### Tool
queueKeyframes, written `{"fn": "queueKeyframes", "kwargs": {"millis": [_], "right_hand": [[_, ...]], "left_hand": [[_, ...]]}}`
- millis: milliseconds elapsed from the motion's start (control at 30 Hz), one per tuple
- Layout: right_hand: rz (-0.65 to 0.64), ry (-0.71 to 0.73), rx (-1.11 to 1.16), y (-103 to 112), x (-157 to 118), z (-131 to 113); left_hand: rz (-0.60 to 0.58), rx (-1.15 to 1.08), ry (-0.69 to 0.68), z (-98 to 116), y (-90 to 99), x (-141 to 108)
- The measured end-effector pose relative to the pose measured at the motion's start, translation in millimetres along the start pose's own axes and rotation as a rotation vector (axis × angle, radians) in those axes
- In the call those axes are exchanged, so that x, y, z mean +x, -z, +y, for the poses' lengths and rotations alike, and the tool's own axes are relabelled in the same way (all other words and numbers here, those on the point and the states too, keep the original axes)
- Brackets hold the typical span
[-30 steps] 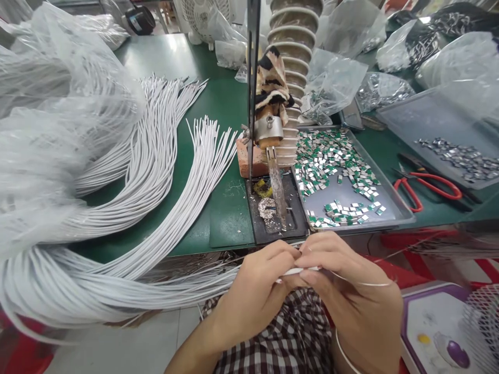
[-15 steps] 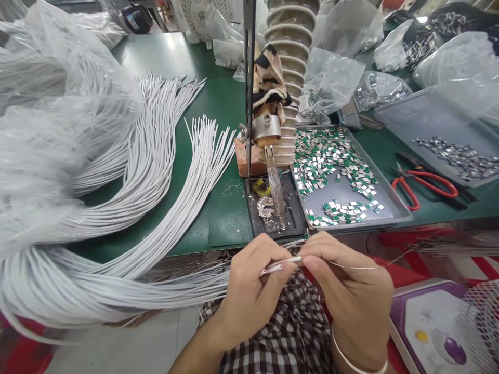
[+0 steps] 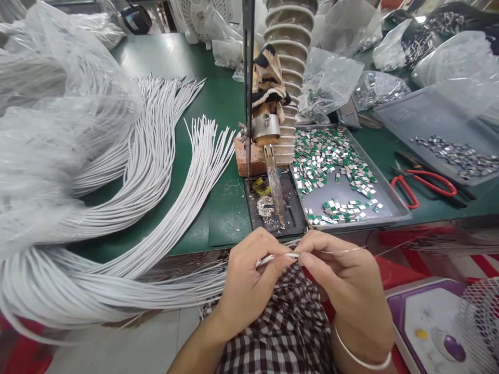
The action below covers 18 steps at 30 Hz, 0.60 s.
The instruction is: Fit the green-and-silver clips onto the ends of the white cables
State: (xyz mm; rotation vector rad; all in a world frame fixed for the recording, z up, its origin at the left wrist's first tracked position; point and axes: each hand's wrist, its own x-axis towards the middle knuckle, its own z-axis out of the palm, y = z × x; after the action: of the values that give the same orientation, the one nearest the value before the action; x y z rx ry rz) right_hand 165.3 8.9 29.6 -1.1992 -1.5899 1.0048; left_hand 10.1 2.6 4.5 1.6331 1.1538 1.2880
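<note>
Just in front of the table edge, my left hand [image 3: 251, 278] is closed in a pinch on a white cable [image 3: 268, 259]. Its fingertips nearly meet those of my right hand [image 3: 343, 291], which pinches the cable's other visible part; a thin strand of solder wire [image 3: 346, 251] runs out from that hand to the right. Behind my hands stands a soldering iron [image 3: 275, 182], tip down over a dark tray [image 3: 288, 228]. What lies between my right fingertips is too small to make out.
Bundles of white cables [image 3: 187, 208] spread over the left side of the green table [image 3: 230, 208]. Right of the iron lies a metal tray [image 3: 401, 214] of small green boards. Farther right are red-handled scissors [image 3: 432, 182] and a plastic bin [image 3: 401, 111] with metal parts.
Both hands have shifted slightly to the left, still pinching. The small green board that showed above my right fingertips is no longer visible.
</note>
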Motion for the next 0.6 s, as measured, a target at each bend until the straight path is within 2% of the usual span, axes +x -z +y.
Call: {"fn": "queueKeyframes", "kwargs": {"millis": [100, 133, 167, 233, 267, 300, 367, 433, 600], "right_hand": [[-0.133, -0.027, -0.103, 9.3, 5.9, -0.7], [-0.134, -0.007, -0.156, 14.1, 9.5, 2.7], [-0.101, 0.012, -0.233, 19.7, 14.1, 8.2], [0.145, 0.04, -0.509, 32.1, 25.7, 24.2], [0.276, 0.0, -0.709, 38.3, 32.3, 33.3], [0.337, -0.052, -0.878, 43.8, 38.9, 42.0], [0.248, -0.107, -1.036, 51.6, 50.7, 56.0], [0.164, -0.114, -1.044, 54.2, 59.0, 63.6], [0.175, -0.047, -0.949, 47.1, 63.9, 63.8]], "left_hand": [[0.02, 0.005, -0.017, -2.8, 2.4, 0.9], [0.021, -0.002, -0.013, -3.9, 3.4, 0.8], [0.022, -0.011, -0.002, -4.9, 4.4, 0.4], [0.037, -0.018, 0.037, -6.8, 5.9, -0.4], [0.044, -0.021, 0.057, -7.6, 6.2, -0.8], [0.045, -0.026, 0.076, -8.3, 6.1, -1.0], [0.033, -0.034, 0.111, -9.6, 4.9, -1.1], [0.015, -0.036, 0.135, -10.7, 3.1, -0.8], [0.028, -0.02, 0.166, -12.1, -0.2, 0.7]]}}
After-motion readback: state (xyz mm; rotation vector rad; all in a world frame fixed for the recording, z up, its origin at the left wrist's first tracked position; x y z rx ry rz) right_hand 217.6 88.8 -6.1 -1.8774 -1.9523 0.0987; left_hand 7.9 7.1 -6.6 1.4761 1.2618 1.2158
